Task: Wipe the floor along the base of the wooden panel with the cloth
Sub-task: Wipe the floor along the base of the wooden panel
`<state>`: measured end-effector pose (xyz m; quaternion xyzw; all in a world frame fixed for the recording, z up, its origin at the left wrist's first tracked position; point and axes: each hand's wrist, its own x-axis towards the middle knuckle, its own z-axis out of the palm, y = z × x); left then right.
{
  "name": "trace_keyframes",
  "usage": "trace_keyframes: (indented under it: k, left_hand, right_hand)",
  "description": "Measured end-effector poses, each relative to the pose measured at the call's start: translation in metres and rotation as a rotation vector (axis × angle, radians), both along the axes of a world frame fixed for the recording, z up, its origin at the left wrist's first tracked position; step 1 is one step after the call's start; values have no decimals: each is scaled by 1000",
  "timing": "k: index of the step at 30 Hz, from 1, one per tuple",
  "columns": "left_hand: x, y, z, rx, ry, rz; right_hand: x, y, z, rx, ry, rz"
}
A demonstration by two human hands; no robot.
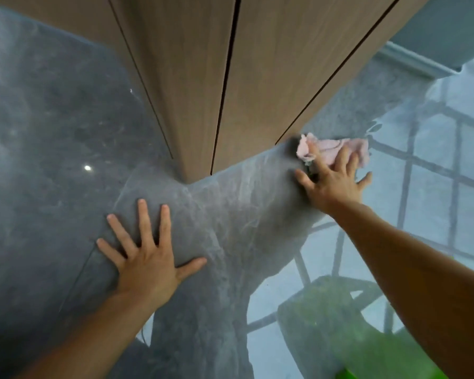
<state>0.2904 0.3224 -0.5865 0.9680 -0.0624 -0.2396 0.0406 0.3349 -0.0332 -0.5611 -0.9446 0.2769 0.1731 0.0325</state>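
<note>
Both hands splay flat: right hand (pixel 333 184) presses cloth (pixel 329 149) (pink).

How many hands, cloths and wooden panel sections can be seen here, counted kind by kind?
Hands: 2, the left hand flat on the floor and the right hand pressing the cloth.
Cloth: 1, pink.
Wooden panel sections, split by dark seams: 4.
Total: 7.

No text we can read anywhere, no label, brand, number or sign on the wooden panel (pixel 203 77) at 12 o'clock, none on the pink cloth (pixel 331 149) at 2 o'clock, none on the grey floor (pixel 52 132)
</note>
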Motion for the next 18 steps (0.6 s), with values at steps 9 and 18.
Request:
trace_keyframes:
  k: [9,18]
  left_hand:
    - [0,4,1,21,20,-33]
    - [29,54,11,-19,7,17]
  right_hand:
    - [-43,199,-3,228,-148,768]
    - [-8,-3,15,55,36,-59]
